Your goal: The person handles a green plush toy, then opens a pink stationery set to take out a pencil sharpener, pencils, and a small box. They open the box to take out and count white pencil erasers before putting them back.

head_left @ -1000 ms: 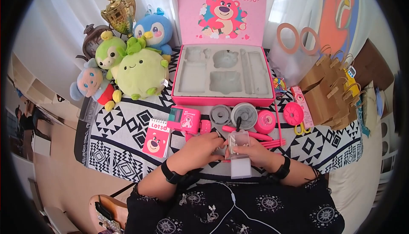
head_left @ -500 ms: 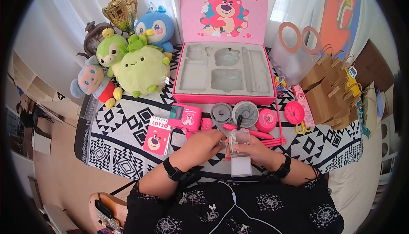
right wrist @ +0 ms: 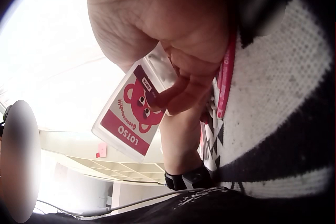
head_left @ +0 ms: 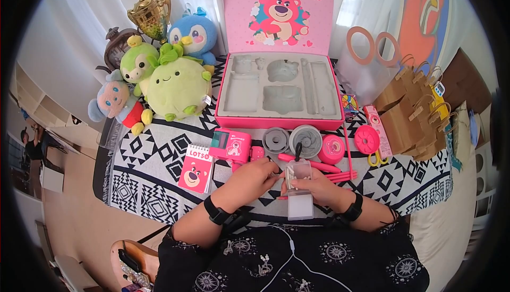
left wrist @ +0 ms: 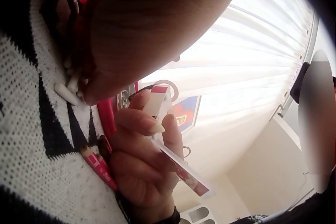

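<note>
My right hand [head_left: 307,187] grips a clear card holder [head_left: 300,199] just above the patterned cloth [head_left: 149,185], thumb across its front. In the right wrist view the card holder [right wrist: 131,113] shows a pink Lotso bear card inside, pinched by my right hand [right wrist: 181,85]. My left hand [head_left: 271,174] has curled fingers at the holder's upper left corner, pinching a small part there that I cannot make out. The left wrist view shows the card holder [left wrist: 181,169] edge-on in the right hand's fingers [left wrist: 139,124], with my left hand's palm [left wrist: 147,24] close above.
An open pink Lotso box [head_left: 228,87] with a grey tray stands behind. Plush toys [head_left: 178,87] and a trophy [head_left: 150,13] are at back left. A Lotso notepad [head_left: 195,170], a pink gadget [head_left: 231,146], round grey parts [head_left: 276,140], pink pens [head_left: 319,164] and paper bags [head_left: 414,114] lie around.
My left hand has drawn back from over the holder's top to its upper left corner. The right hand keeps its hold, shifted slightly up.
</note>
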`<state>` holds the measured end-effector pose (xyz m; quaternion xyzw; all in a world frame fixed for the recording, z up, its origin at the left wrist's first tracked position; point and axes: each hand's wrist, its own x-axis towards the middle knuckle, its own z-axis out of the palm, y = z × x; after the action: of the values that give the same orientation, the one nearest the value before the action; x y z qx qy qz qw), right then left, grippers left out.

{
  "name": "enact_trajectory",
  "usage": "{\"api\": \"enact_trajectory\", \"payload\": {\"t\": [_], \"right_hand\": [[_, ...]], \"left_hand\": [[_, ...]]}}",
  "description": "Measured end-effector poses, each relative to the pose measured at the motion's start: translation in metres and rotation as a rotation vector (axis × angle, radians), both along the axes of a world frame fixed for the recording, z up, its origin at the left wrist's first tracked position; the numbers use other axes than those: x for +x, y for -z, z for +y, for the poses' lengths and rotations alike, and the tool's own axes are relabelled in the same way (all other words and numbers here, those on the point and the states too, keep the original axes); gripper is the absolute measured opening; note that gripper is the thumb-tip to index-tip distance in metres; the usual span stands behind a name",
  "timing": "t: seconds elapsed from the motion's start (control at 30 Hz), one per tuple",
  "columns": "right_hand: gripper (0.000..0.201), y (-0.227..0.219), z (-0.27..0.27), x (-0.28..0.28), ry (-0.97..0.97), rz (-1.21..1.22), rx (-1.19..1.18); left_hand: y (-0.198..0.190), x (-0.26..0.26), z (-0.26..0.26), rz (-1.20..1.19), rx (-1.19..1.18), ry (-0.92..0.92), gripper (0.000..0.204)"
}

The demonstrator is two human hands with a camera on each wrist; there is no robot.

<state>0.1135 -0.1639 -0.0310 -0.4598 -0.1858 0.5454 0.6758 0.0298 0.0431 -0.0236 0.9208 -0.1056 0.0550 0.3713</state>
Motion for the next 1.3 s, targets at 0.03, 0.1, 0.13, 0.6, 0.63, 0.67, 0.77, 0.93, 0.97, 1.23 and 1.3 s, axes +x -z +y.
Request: {"api": "enact_trajectory", "payload": {"t": [0.03, 0.1, 0.13, 0.6, 0.63, 0.67, 0.77, 0.93, 0.97, 1.23, 1.3], "right_hand": [[0.023, 0.0009, -0.0002, 0.0000, 0.003, 0.002, -0.005], [0.024, 0.0018, 0.0001, 0.0001, 0.001, -0.010, -0.001], [0.025, 0.0019, 0.0001, 0.0002, -0.001, -0.023, 0.002], [0.032, 0.0028, -0.0001, 0.0006, -0.003, 0.011, -0.007], [0.033, 0.0033, -0.0001, 0.0007, -0.005, 0.011, -0.007], [0.033, 0.0026, -0.0001, 0.0005, -0.005, 0.011, -0.007], [0.031, 0.0012, 0.0002, 0.0004, 0.003, 0.002, -0.019], [0.025, 0.0048, 0.0003, 0.0010, -0.003, 0.004, 0.006], [0.025, 0.0042, 0.0003, 0.0008, -0.002, 0.004, 0.006], [0.028, -0.0007, 0.0002, 0.0004, -0.002, 0.026, -0.010], [0.029, 0.0007, 0.0002, 0.0005, -0.001, 0.027, -0.010]], "left_hand": [[0.0000, 0.0000, 0.0000, 0.000, 0.000, 0.000, 0.013], [0.0005, -0.0002, 0.0001, 0.008, -0.019, 0.002, 0.013], [0.0007, -0.0002, 0.0003, 0.008, -0.019, 0.003, 0.013], [0.0012, 0.0007, -0.0004, -0.007, -0.001, -0.001, 0.011], [0.0025, 0.0011, -0.0004, -0.007, -0.001, 0.000, 0.011], [0.0040, 0.0016, -0.0004, -0.019, -0.008, -0.002, 0.011], [0.0022, 0.0015, -0.0009, -0.007, -0.017, 0.003, 0.012], [-0.0009, 0.0012, -0.0029, 0.043, -0.057, 0.013, 0.013], [-0.0020, 0.0011, -0.0028, 0.051, -0.054, 0.016, 0.013], [0.0009, 0.0011, -0.0010, 0.021, -0.033, 0.023, 0.013], [0.0024, 0.0018, -0.0006, -0.009, -0.038, 0.022, 0.014]]}}
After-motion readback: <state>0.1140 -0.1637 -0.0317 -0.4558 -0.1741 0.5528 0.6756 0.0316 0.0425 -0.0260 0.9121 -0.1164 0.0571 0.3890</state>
